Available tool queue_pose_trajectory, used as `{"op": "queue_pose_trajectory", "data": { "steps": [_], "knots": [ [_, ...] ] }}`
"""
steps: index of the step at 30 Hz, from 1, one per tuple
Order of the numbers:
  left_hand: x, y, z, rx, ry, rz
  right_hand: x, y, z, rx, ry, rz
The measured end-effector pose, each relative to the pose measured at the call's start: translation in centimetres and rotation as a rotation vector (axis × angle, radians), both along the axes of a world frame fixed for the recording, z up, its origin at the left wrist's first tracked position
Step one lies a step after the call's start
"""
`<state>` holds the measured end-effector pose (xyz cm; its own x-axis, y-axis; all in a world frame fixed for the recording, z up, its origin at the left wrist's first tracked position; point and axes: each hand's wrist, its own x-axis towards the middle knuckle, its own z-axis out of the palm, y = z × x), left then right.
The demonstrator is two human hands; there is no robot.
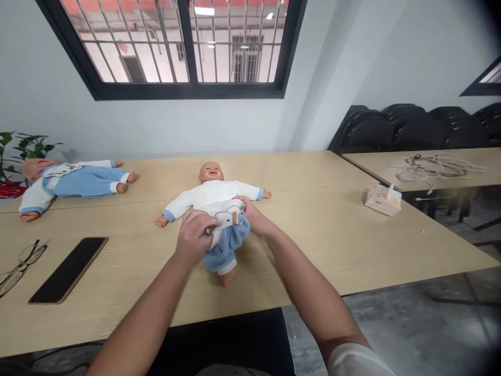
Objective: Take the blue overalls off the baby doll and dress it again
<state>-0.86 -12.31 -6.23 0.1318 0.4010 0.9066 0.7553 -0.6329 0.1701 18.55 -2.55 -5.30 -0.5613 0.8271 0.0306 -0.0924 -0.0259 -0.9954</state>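
Observation:
A baby doll [210, 172] lies on its back on the table, head toward the window, in a white long-sleeved top [211, 193] with blue cuffs. Its arms are spread out. Over its lower body are blue overalls [229, 241] with a white bib bearing an animal face, folded and bunched at the waist. My left hand [195, 233] pinches the bib's left side. At the opposite edge, my right hand [253, 216] grips the same garment, its fingers partly hidden. One bare foot [227, 278] sticks out below a white leg cuff; the other leg is hidden.
A second doll [86, 180] in similar clothes lies at the left, near a potted plant [33, 146]. Eyeglasses [21, 269] and a phone [68, 270] are at the near left. A tissue box [383, 199] stands at the right; cables [438, 166] lie on another table behind it.

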Motion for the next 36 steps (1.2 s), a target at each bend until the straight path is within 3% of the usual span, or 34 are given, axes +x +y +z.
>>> {"op": "queue_pose_trajectory", "data": {
  "steps": [6,10,13,18,24,28,32,36],
  "knots": [
    [-0.3,0.2,0.8,-0.193,0.008,-0.135,-0.3,0.1,-0.6,0.078,0.009,-0.088],
    [-0.2,0.2,0.5,-0.11,-0.048,-0.08,-1.0,0.3,-1.1,0.003,0.021,-0.162],
    [-0.4,0.1,0.6,-0.035,0.036,-0.042,-1.4,0.2,-1.4,-0.044,0.031,-0.185],
    [-0.5,0.1,1.0,-0.183,0.155,-0.044,-1.6,0.0,-1.3,-0.115,0.116,-0.226],
    [0.1,0.3,0.6,-0.404,0.071,-0.071,-1.5,-0.5,-1.2,-0.253,0.211,0.026],
    [-0.2,0.7,0.2,-0.425,-0.065,-0.019,-1.2,-0.3,-1.6,-0.339,0.17,0.131],
    [-0.7,0.8,-0.1,-0.312,-0.041,0.003,1.0,1.7,-1.1,-0.271,0.152,0.213],
    [-0.5,0.3,0.0,-0.212,0.072,0.017,3.8,4.0,-0.7,-0.069,0.046,0.226]
  ]
}}
